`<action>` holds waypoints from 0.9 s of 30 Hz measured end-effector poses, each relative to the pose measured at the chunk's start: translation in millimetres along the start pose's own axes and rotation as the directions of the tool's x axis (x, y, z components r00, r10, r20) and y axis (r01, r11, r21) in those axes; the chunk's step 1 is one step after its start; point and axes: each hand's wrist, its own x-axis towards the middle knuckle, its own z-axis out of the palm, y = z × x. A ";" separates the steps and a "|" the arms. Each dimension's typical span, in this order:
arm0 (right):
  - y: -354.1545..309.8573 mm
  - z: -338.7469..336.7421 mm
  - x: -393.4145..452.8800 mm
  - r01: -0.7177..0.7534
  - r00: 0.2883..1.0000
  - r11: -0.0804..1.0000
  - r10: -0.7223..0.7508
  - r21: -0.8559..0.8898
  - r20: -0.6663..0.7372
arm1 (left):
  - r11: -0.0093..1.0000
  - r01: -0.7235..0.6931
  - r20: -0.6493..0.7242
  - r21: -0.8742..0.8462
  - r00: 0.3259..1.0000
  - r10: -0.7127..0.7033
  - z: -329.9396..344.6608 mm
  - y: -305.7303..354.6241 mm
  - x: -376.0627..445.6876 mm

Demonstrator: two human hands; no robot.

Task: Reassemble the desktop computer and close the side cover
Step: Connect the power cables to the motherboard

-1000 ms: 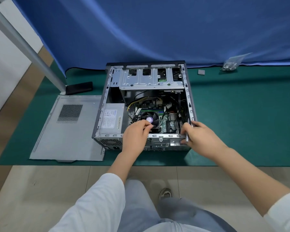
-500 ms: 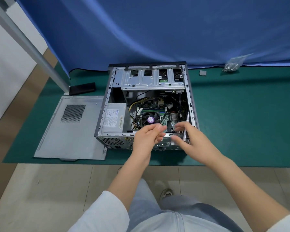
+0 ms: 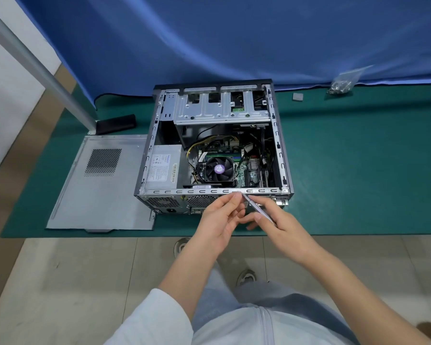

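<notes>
The desktop computer case [image 3: 209, 191] lies open on its side on the green mat [image 3: 358, 170], with the fan [image 3: 219, 169] and power supply [image 3: 163, 166] showing inside. Flat on the mat left of the case lies the grey side cover [image 3: 105, 190]. Both hands hover just in front of the case's near wall. My right hand [image 3: 281, 225] holds a thin silver metal strip [image 3: 253, 205] that points up and left. The strip's upper tip is pinched in the fingertips of my left hand [image 3: 219, 220].
A clear bag of screws [image 3: 342, 82] and a small grey square [image 3: 297, 97] lie at the back right of the mat. A black bar [image 3: 116, 123] sits behind the cover by a slanting metal pole [image 3: 40, 70]. Blue cloth hangs behind. My feet stand on tiled floor.
Both hands have pulled back out of the case towards me and come together. The left hand has left the fan area and now pinches the tip of the strip.
</notes>
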 end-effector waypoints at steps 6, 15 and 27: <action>-0.7 -0.6 -5.5 -0.001 1.000 1.000 0.001 0.021 0.008 | 1.000 -0.018 0.009 0.020 1.000 0.018 -4.6 -4.6 2.5; 2.3 -3.4 -7.0 -0.058 0.998 0.995 0.060 0.079 -0.030 | 0.962 -0.112 -0.018 0.250 0.993 0.120 -9.8 -5.6 -0.3; 30.3 7.6 -8.3 -0.306 0.944 0.947 0.315 0.098 -0.101 | 0.911 -0.179 -0.067 0.372 0.974 0.219 23.1 -23.3 0.3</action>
